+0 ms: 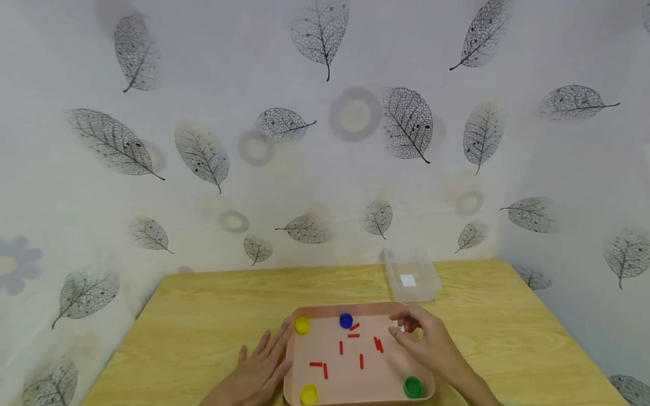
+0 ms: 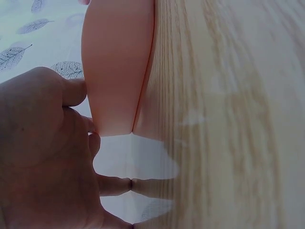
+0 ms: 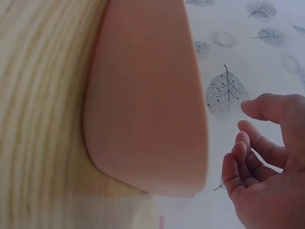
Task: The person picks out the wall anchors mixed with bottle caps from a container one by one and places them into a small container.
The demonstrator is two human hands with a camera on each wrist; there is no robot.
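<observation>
A pink tray (image 1: 340, 386) lies on the table with several short red sticks (image 1: 361, 361) scattered inside. Round lids sit near its edges: a yellow one (image 1: 302, 325) at the far left, another yellow one (image 1: 308, 394) at the near left, a blue one (image 1: 346, 321) at the back and a green one (image 1: 413, 387) at the near right. My left hand (image 1: 259, 366) rests against the tray's left wall with its fingers spread. Over the far right corner hovers my right hand (image 1: 424, 335), thumb and fingertips apart, fingers loosely bent around nothing. It partly hides something whitish in that corner.
Behind the tray, toward the right, stands a clear plastic box (image 1: 413, 282) with a white label. The wooden table (image 1: 203, 316) ends at a wall (image 1: 325, 169) covered in leaf-patterned paper.
</observation>
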